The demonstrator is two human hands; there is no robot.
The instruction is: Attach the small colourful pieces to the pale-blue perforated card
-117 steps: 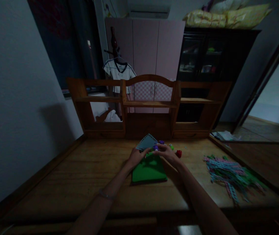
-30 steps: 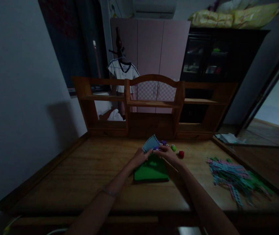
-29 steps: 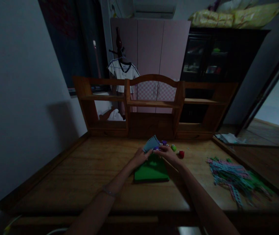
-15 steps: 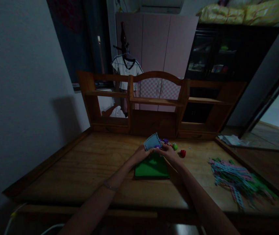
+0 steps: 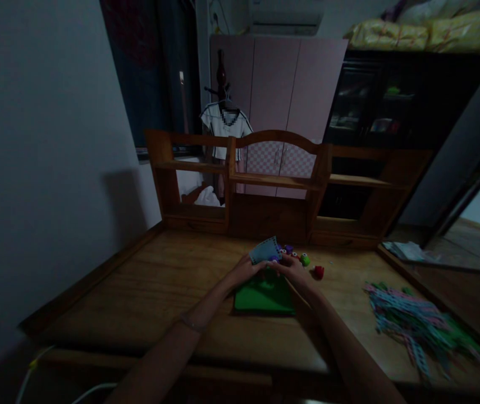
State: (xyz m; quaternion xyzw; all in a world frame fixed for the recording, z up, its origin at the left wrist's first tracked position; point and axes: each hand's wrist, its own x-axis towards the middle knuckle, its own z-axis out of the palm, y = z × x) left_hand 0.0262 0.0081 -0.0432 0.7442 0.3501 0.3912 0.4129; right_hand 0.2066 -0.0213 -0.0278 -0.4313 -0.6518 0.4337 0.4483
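My left hand (image 5: 245, 271) is closed on a light blue sheet (image 5: 265, 251) with dark dashes or holes along its edges. The sheet stands tilted above the fingers. My right hand (image 5: 293, 270) meets the left at the sheet's lower right corner, its fingers pinched at a small purple piece (image 5: 274, 260); the fingers hide part of it. Below both hands a green flat block or board (image 5: 263, 298) lies on the table. Just beyond the right hand sit several small figures with eyes, among them a green one (image 5: 305, 259) and a red one (image 5: 318, 272).
A tangled pile of pink, blue and green perforated strips (image 5: 416, 320) lies on the wooden table (image 5: 151, 280) at the right. A wooden shelf unit (image 5: 273, 180) stands along the back edge. A wall (image 5: 54, 140) rises at the left.
The whole view has shifted slightly, so things sit a little lower and further right. Both hands stay together at the sheet, which leans a little differently.
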